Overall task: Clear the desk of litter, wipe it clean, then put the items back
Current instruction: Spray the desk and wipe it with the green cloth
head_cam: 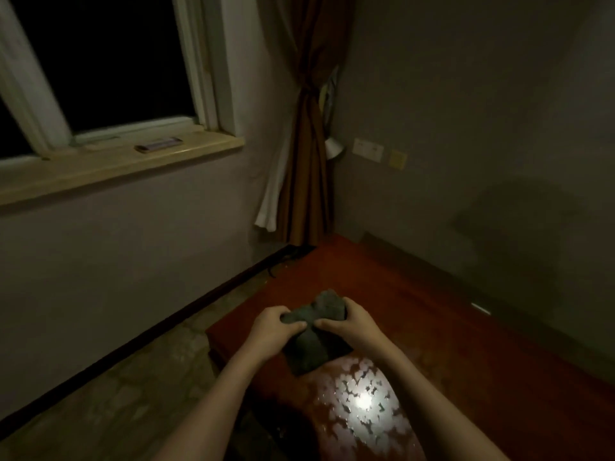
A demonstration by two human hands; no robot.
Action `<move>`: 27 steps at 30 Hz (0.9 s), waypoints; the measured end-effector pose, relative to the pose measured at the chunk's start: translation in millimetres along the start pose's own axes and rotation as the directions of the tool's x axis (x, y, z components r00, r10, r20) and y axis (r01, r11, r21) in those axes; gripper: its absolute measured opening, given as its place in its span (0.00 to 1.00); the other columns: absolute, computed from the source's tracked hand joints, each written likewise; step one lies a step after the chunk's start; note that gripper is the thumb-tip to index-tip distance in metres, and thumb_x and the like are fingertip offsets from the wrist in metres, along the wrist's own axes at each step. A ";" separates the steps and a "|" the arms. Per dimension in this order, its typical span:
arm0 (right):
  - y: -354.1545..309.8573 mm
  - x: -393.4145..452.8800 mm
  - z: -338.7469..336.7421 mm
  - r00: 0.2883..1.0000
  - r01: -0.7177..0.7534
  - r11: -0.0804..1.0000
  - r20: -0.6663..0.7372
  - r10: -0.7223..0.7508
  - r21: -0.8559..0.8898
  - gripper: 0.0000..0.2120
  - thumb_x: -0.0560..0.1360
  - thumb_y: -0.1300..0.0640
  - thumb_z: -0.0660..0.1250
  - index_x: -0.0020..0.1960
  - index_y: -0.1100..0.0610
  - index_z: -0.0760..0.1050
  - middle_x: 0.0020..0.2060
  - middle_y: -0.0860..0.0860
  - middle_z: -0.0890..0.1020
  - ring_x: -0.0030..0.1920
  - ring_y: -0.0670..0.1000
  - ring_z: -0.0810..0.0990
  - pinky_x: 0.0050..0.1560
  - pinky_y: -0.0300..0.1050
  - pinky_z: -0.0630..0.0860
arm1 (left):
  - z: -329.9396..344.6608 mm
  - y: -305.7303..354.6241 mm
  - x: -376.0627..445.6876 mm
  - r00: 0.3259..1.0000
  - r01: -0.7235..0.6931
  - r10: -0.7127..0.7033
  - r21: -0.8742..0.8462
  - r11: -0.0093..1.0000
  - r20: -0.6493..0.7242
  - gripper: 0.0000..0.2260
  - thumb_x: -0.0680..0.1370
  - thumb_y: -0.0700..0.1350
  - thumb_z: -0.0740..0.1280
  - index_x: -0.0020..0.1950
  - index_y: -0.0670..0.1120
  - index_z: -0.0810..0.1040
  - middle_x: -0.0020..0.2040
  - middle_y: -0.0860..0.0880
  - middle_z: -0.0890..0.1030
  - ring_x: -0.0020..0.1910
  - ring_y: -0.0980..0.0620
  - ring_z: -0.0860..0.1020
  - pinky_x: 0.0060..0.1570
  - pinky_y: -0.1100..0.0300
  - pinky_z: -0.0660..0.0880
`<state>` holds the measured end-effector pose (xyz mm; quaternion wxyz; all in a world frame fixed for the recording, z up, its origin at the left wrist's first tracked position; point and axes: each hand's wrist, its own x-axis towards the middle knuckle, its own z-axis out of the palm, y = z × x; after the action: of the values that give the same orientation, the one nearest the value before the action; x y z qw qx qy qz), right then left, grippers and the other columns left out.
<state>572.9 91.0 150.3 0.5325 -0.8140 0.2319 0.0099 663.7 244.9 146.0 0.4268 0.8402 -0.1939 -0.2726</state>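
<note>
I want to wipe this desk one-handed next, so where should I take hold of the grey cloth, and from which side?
Probably at the bunched top of the grey cloth, coming down from above. The left hand and right hand already pinch it there, where the folds gather into a thick wad, while its flatter lower part hangs toward the red desk and could serve as the wiping face.

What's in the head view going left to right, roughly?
Window → flat object on the sill → left hand → grey cloth → right hand → wall sockets, with the red-brown desk running on rightward.
</note>
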 end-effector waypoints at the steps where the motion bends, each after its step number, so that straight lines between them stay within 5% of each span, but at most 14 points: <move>1: 2.7 8.7 -2.6 1.000 -0.025 1.000 -0.015 0.025 -0.009 0.18 0.72 0.51 0.72 0.56 0.52 0.69 0.50 0.47 0.76 0.48 0.45 0.78 0.41 0.37 0.78 | 0.4 -0.8 12.8 1.000 -0.007 0.007 0.008 1.000 0.015 0.05 0.77 0.47 0.68 0.46 0.46 0.75 0.43 0.51 0.77 0.43 0.55 0.77 0.36 0.63 0.73; 10: 33.8 128.6 -16.9 0.973 -0.141 0.990 -0.187 0.139 0.005 0.11 0.75 0.55 0.69 0.54 0.54 0.69 0.49 0.48 0.74 0.46 0.44 0.75 0.40 0.34 0.73 | -1.8 -15.8 145.6 0.997 -0.002 -0.005 0.084 0.996 0.081 0.02 0.77 0.41 0.67 0.48 0.47 0.77 0.49 0.48 0.80 0.45 0.55 0.77 0.37 0.67 0.70; 18: 69.3 197.9 -41.6 0.910 -0.283 0.954 -0.289 0.298 0.096 0.17 0.78 0.63 0.63 0.66 0.57 0.68 0.60 0.52 0.75 0.51 0.48 0.75 0.34 0.31 0.71 | 31.1 -10.1 247.7 0.988 0.008 -0.028 0.133 0.991 0.151 0.09 0.77 0.37 0.64 0.54 0.48 0.77 0.55 0.46 0.79 0.49 0.52 0.77 0.46 0.61 0.75; 22: 78.0 227.6 -52.8 0.870 -0.307 0.951 -0.396 0.295 0.034 0.17 0.77 0.64 0.62 0.65 0.57 0.71 0.60 0.54 0.77 0.56 0.51 0.76 0.48 0.40 0.74 | 50.0 -10.0 278.9 0.980 -0.014 0.002 0.056 0.998 0.198 0.09 0.79 0.38 0.63 0.57 0.47 0.76 0.57 0.47 0.78 0.44 0.58 0.77 0.38 0.69 0.72; 25: 82.0 251.7 -62.5 0.823 -0.399 0.904 -0.496 0.278 -0.155 0.19 0.78 0.59 0.63 0.68 0.54 0.69 0.64 0.53 0.74 0.62 0.53 0.73 0.61 0.49 0.73 | 59.2 -7.1 302.5 0.934 0.014 -0.007 -0.015 1.000 0.358 0.15 0.81 0.40 0.61 0.68 0.46 0.71 0.64 0.46 0.74 0.57 0.52 0.75 0.49 0.62 0.72; 27: 88.4 258.9 -62.9 0.776 -0.517 0.788 -0.572 0.267 -0.333 0.23 0.78 0.53 0.63 0.72 0.50 0.64 0.69 0.53 0.68 0.69 0.55 0.65 0.69 0.54 0.65 | 62.0 -12.5 309.4 0.914 0.004 -0.007 0.010 1.000 0.405 0.20 0.81 0.42 0.60 0.73 0.46 0.64 0.69 0.47 0.71 0.64 0.51 0.72 0.54 0.62 0.71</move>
<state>755.1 -87.6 33.2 0.2244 -0.8233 0.5205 -0.0288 866.3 41.2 15.0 0.3729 0.7679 -0.2768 -0.4411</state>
